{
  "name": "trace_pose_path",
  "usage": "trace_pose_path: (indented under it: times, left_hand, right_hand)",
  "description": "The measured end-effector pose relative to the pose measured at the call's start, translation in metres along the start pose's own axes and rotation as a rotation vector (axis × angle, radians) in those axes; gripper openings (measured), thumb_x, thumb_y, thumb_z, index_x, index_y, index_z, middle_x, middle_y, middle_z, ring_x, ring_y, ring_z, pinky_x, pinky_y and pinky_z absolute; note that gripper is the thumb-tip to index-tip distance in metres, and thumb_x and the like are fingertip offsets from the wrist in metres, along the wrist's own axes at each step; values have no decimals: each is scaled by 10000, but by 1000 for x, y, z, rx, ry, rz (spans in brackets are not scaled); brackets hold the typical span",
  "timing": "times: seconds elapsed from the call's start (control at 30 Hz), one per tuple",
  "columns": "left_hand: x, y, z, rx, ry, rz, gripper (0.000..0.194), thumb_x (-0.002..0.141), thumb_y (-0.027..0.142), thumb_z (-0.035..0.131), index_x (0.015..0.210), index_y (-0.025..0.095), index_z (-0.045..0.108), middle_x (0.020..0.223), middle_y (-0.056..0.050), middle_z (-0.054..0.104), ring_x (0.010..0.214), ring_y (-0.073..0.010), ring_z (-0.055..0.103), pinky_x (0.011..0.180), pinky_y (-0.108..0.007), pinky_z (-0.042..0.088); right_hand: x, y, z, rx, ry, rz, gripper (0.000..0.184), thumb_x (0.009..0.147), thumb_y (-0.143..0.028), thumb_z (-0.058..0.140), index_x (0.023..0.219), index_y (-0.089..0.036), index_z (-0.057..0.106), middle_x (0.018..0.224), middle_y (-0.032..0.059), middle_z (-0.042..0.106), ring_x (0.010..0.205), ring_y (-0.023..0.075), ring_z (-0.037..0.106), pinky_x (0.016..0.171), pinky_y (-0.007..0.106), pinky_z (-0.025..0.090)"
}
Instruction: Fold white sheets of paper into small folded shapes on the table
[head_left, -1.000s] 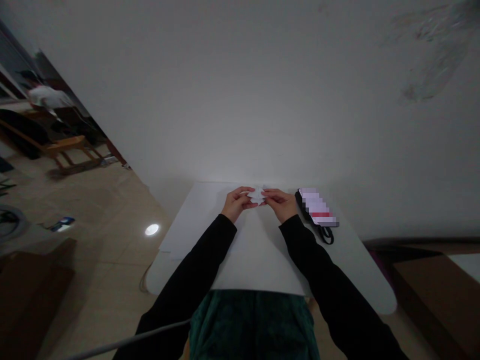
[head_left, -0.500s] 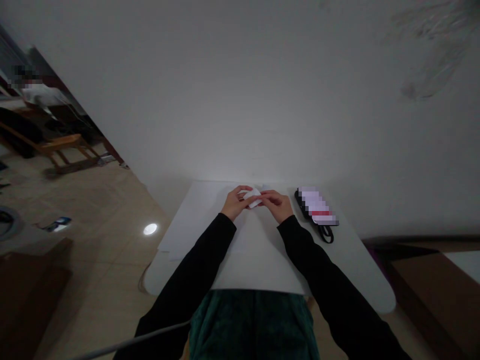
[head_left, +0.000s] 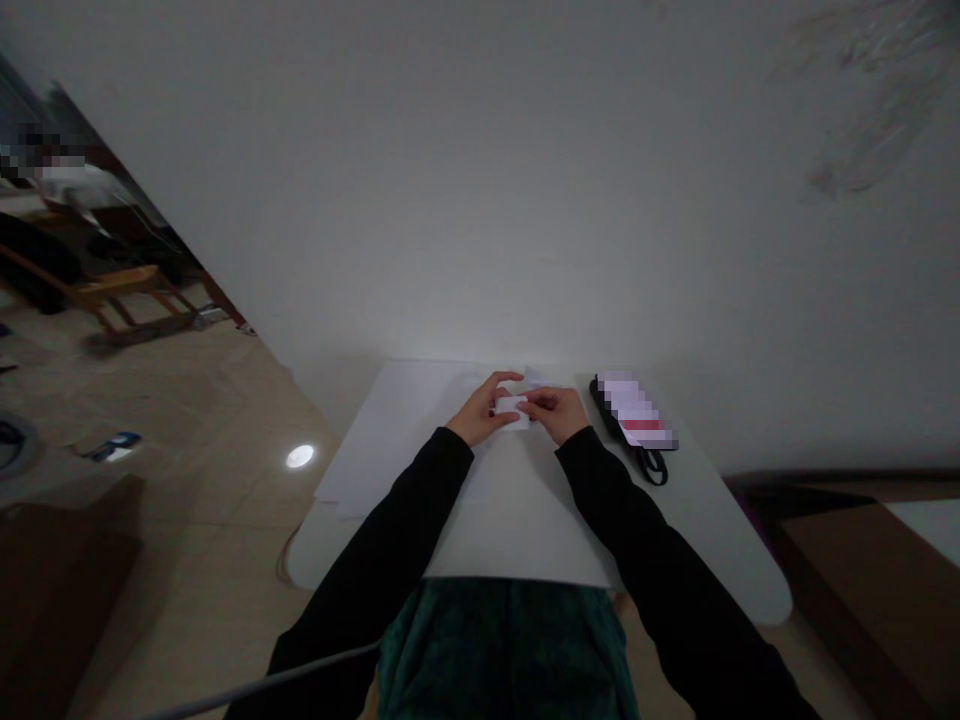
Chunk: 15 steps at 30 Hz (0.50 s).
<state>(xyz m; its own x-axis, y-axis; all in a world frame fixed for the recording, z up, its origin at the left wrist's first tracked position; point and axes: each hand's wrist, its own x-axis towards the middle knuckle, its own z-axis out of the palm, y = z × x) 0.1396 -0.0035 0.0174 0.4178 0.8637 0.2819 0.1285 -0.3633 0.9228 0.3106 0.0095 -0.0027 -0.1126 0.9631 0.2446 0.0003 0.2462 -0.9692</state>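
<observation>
Between my hands is a small white piece of folded paper (head_left: pixel 513 408), held over the far half of the white table (head_left: pixel 540 530). My left hand (head_left: pixel 481 410) has it from the left side, thumb along the near edge and index finger arched above. From the right, my right hand (head_left: pixel 553 412) pinches its edge between thumb and fingers. White paper sheets (head_left: pixel 397 420) lie flat to the left of my hands. Just beyond my right hand, close to the wall, is another pale piece of paper (head_left: pixel 541 376), partly hidden.
A phone (head_left: pixel 637 412) on a black case with a strap loop lies at the table's right. The wall (head_left: pixel 510 200) rises behind the table. Brown boxes (head_left: pixel 870 580) stand at the right. Far left are a wooden chair (head_left: pixel 127 285) and a person (head_left: pixel 82 185). A cable (head_left: pixel 262 685) crosses at lower left.
The folded paper has turned from a tilted position to a squarer one and come slightly nearer. My left index finger has lifted away from it; my right hand still pinches its edge.
</observation>
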Motion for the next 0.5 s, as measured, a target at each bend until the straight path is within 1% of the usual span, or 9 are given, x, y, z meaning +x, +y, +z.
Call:
trace_pose_path:
  times: [0.03, 0.1, 0.17, 0.2, 0.27, 0.33, 0.4, 0.5]
  left_hand:
    - [0, 0, 1, -3, 24, -5, 620, 696, 281, 749, 1246, 211, 471, 842, -18, 631, 670, -107, 586, 509, -167, 378]
    - [1, -2, 4, -17, 125, -39, 623, 678, 320, 766, 1226, 203, 495, 821, -15, 639, 639, -106, 590, 498, -174, 396]
    - [3, -6, 8, -45, 206, -109, 525, 676, 393, 760, 1105, 158, 567, 761, -20, 643, 580, -108, 593, 448, -176, 390]
    - [4, -8, 9, -71, 218, -144, 475, 682, 432, 745, 1023, 136, 597, 736, -27, 643, 559, -113, 598, 427, -180, 391]
    - [5, -11, 11, -127, 211, -176, 439, 690, 489, 719, 894, 112, 625, 708, -41, 646, 531, -120, 607, 411, -191, 409]
    - [5, -13, 10, -151, 215, -159, 443, 688, 505, 715, 850, 100, 639, 652, -32, 637, 483, -105, 583, 412, -194, 417]
    - [4, -13, 6, -132, 217, -154, 433, 682, 499, 723, 802, 91, 643, 549, -7, 600, 406, -76, 511, 389, -184, 376]
    - [2, -10, 1, -77, 163, -192, 403, 682, 483, 730, 720, 94, 628, 449, 21, 544, 334, -42, 399, 357, -174, 291]
  right_hand:
    - [0, 0, 0, 18, 25, 8, 271, 532, -417, 794, 640, -187, 700, 577, 19, 672, 479, 145, 573, 502, 313, 509]
    - [0, -1, 1, 61, 106, 8, 284, 506, -415, 804, 624, -187, 683, 537, 7, 652, 447, 141, 560, 480, 313, 508]
    - [-1, -2, 2, 93, 175, -8, 302, 505, -428, 805, 623, -184, 671, 526, 5, 643, 424, 137, 551, 449, 308, 502]
    - [-2, -3, 3, 107, 200, -14, 313, 511, -439, 803, 626, -181, 667, 524, 6, 639, 414, 136, 547, 434, 304, 499]
    - [-3, -4, 5, 134, 225, -14, 340, 517, -466, 797, 626, -175, 658, 515, 3, 629, 404, 135, 549, 419, 303, 504]
    - [-4, -4, 8, 149, 212, -11, 364, 512, -479, 800, 638, -168, 659, 513, -4, 620, 416, 137, 566, 434, 303, 527]
    - [-5, -5, 9, 133, 168, -22, 365, 530, -470, 798, 685, -161, 680, 531, -7, 627, 437, 136, 585, 451, 290, 537]
    - [-6, -6, 10, 82, 131, -39, 324, 563, -450, 790, 670, -160, 693, 527, -3, 633, 405, 121, 564, 408, 251, 494]
